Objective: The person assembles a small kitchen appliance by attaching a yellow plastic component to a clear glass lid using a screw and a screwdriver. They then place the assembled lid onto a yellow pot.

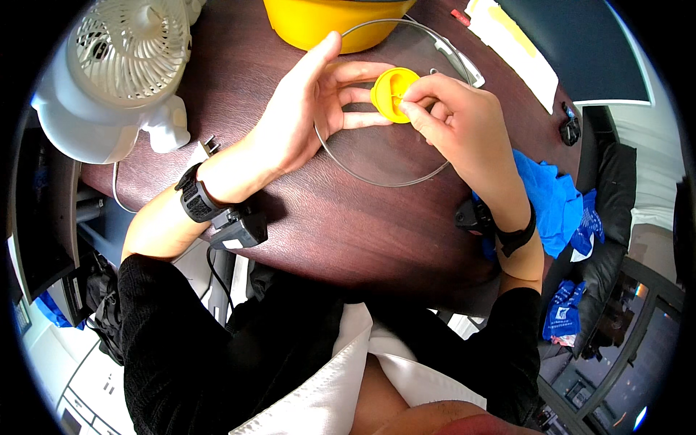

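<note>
A round yellow knob sits in the middle of a clear round lid with a thin rim. My left hand is behind the lid, its fingers stretched to the knob's left edge and steadying it; the thumb points up and away. Over the knob's centre, the thumb and forefinger of my right hand are pinched together. Whatever lies between those fingertips is too small to make out. Just beyond the hands stands a yellow pot, cut off by the top edge.
A white fan stands at the far left, with a plug beside it. A grey-white elongated piece lies beyond my right hand. Papers and a dark panel are at the far right. Blue cloth lies right of my right wrist.
</note>
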